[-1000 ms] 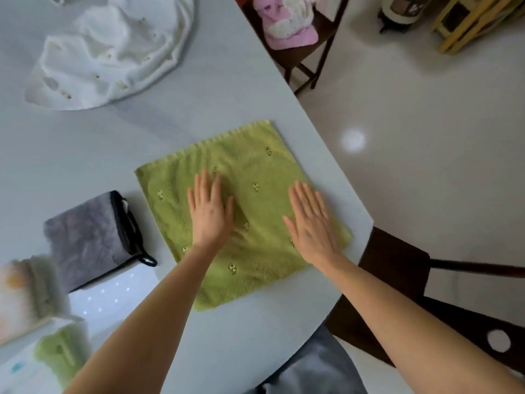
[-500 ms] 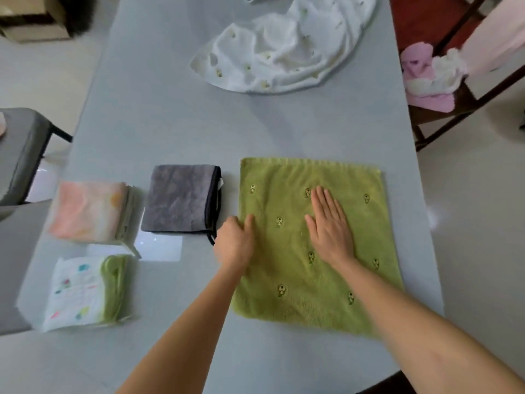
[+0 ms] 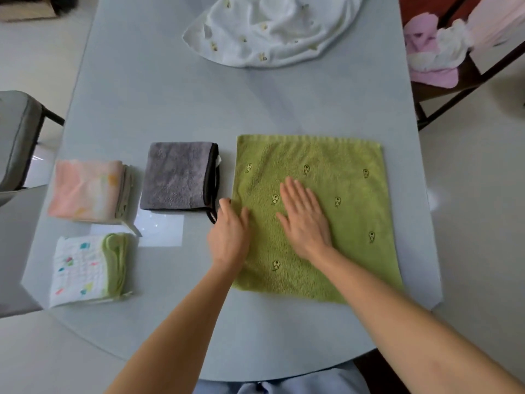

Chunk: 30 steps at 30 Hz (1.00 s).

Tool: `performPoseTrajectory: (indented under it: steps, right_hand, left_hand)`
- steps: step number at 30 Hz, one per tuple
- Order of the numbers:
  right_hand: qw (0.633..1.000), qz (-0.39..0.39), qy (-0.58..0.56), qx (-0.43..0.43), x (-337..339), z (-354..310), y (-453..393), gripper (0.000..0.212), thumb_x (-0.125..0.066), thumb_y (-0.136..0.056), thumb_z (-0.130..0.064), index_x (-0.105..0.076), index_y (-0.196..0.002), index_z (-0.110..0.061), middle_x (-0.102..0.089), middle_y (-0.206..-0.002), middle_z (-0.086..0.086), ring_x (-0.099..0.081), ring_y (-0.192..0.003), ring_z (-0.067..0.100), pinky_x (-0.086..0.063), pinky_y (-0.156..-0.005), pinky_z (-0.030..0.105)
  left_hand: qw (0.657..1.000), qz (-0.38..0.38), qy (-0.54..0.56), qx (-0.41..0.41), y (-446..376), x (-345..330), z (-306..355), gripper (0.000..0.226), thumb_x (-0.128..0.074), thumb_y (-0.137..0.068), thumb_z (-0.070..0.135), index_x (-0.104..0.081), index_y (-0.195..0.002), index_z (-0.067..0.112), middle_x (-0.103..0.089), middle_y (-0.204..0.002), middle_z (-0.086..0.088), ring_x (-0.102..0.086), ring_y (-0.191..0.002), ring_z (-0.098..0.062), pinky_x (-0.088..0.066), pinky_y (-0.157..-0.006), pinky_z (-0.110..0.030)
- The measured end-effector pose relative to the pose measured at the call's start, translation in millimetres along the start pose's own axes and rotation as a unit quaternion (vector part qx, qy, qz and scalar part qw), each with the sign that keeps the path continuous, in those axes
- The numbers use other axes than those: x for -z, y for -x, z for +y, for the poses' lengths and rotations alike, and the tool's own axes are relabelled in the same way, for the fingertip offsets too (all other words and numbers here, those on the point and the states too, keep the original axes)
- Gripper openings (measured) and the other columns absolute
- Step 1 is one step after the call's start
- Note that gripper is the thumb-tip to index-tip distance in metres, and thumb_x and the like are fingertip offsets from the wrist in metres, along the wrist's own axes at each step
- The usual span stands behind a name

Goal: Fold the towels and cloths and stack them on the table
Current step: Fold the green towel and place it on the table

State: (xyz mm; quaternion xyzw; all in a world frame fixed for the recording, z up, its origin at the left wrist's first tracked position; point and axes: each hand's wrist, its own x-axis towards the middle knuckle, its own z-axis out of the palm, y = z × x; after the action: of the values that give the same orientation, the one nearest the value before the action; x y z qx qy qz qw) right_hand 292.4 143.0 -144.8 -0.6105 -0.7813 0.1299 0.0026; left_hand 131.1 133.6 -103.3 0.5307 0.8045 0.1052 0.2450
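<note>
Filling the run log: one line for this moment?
green towel flat | right hand pressing it | left hand at its left edge

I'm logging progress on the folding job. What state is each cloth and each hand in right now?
Green terry towel: spread flat, unfolded.
Grey plush cloth: folded, lying beside the green towel.
Peach cloth: folded.
White printed cloth with green edge: folded.
Large white cloth: crumpled, unfolded.
Left hand: fingers curled at the towel's left edge.
Right hand: flat, pressing the towel.
</note>
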Motion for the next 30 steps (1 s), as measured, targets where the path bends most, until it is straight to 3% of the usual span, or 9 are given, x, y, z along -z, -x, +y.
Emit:
performPoseTrajectory:
  steps: [4, 9, 13, 16, 18, 20, 25, 27, 30]
  right_hand:
    - [1.0, -0.004, 0.015, -0.004, -13.4, -4.0, 11.0, 0.062, -0.011, -0.102, -0.047, -0.003, -0.153, -0.013, 0.002, -0.16, 0.002, 0.003, -0.148, 0.017, -0.002, -0.12, 0.037]
    - [0.999, -0.031, 0.029, 0.018, -11.8, 3.0, 11.3, 0.063, -0.011, -0.102, -0.049, 0.005, -0.152, -0.014, 0.012, -0.159, 0.001, 0.01, -0.147, 0.016, 0.003, -0.121, 0.035]
    - [0.998, -0.042, 0.036, -0.012, -10.9, -4.0, 17.5, 0.066, -0.001, -0.098, -0.051, 0.012, -0.151, -0.013, 0.016, -0.158, 0.004, 0.013, -0.146, 0.018, 0.005, -0.12, 0.036]
    - [1.0, -0.013, -0.003, -0.015, -7.9, -25.9, 28.2, 0.067, -0.004, -0.099, -0.05, 0.007, -0.152, -0.011, 0.013, -0.158, 0.005, 0.01, -0.147, 0.018, 0.003, -0.121, 0.036]
    - [1.0, 0.01, -0.008, -0.012, -6.8, -36.7, 39.1, 0.065, -0.011, -0.1, -0.046, -0.001, -0.153, -0.009, 0.005, -0.159, 0.006, 0.005, -0.148, 0.018, 0.001, -0.12, 0.036]
    - [0.999, 0.019, 0.006, -0.027, -8.7, -36.1, 45.0, 0.063, -0.014, -0.1, -0.043, -0.005, -0.153, -0.009, 0.0, -0.16, 0.007, 0.0, -0.148, 0.019, -0.002, -0.12, 0.036]
    - [0.995, 0.012, 0.014, -0.095, -8.6, -2.8, 41.3, 0.065, -0.01, -0.099, -0.048, -0.006, -0.153, -0.012, -0.003, -0.16, 0.004, -0.002, -0.148, 0.018, -0.005, -0.12, 0.038]
    - [0.986, 0.02, 0.015, -0.164, -11.4, 14.9, 56.7, 0.068, -0.005, -0.097, -0.051, -0.005, -0.153, -0.012, -0.004, -0.16, 0.005, -0.002, -0.148, 0.019, -0.007, -0.121, 0.039]
    - [0.972, 0.01, 0.015, -0.236, -6.7, 24.7, 73.5, 0.075, 0.002, -0.093, -0.054, -0.005, -0.152, -0.008, -0.004, -0.16, 0.009, -0.003, -0.148, 0.021, -0.007, -0.121, 0.04]
  left_hand:
    - [0.999, -0.038, 0.006, -0.015, 31.1, -11.9, -12.9, 0.039, -0.042, -0.099, 0.036, -0.032, -0.13, 0.014, -0.064, -0.115, -0.013, -0.062, -0.095, -0.039, -0.044, -0.072, -0.041]
    - [0.998, -0.056, -0.038, 0.007, 39.5, -0.8, -36.5, 0.049, -0.044, -0.099, 0.038, -0.028, -0.136, 0.011, -0.067, -0.101, -0.019, -0.063, -0.091, -0.04, -0.044, -0.07, -0.042]
    - [0.992, -0.08, -0.095, 0.005, 45.0, 3.9, -37.3, 0.049, -0.043, -0.099, 0.031, -0.026, -0.139, 0.009, -0.06, -0.115, -0.016, -0.061, -0.096, -0.039, -0.044, -0.073, -0.043]
    - [0.979, 0.038, -0.152, -0.128, 50.5, 0.3, -43.0, 0.057, -0.06, -0.088, 0.023, -0.039, -0.139, 0.008, -0.051, -0.132, -0.013, -0.054, -0.113, -0.033, -0.046, -0.087, -0.041]
    - [0.963, 0.068, -0.13, -0.228, 48.6, -7.9, -39.6, 0.054, -0.053, -0.09, 0.021, -0.04, -0.142, 0.009, -0.044, -0.144, -0.015, -0.04, -0.133, -0.032, -0.033, -0.108, -0.042]
    - [0.952, 0.026, -0.136, -0.273, 43.9, -16.6, -30.1, 0.054, -0.035, -0.097, 0.026, -0.031, -0.148, 0.01, -0.031, -0.154, -0.012, -0.023, -0.144, -0.029, -0.018, -0.118, -0.043]
    - [0.943, -0.03, -0.194, -0.268, 18.6, -34.3, -41.6, 0.068, -0.017, -0.096, 0.054, -0.013, -0.154, 0.019, -0.008, -0.161, -0.007, -0.004, -0.148, -0.029, -0.002, -0.12, -0.044]
    - [0.946, -0.048, -0.206, -0.246, 21.2, -38.0, -51.7, 0.073, -0.012, -0.093, 0.061, -0.006, -0.154, 0.022, 0.001, -0.161, -0.006, 0.003, -0.148, -0.029, 0.002, -0.119, -0.045]
    - [0.952, -0.047, -0.2, -0.225, 24.3, -35.0, -34.0, 0.076, -0.011, -0.092, 0.06, -0.014, -0.153, 0.015, -0.007, -0.16, -0.013, -0.003, -0.147, -0.035, 0.0, -0.118, -0.049]
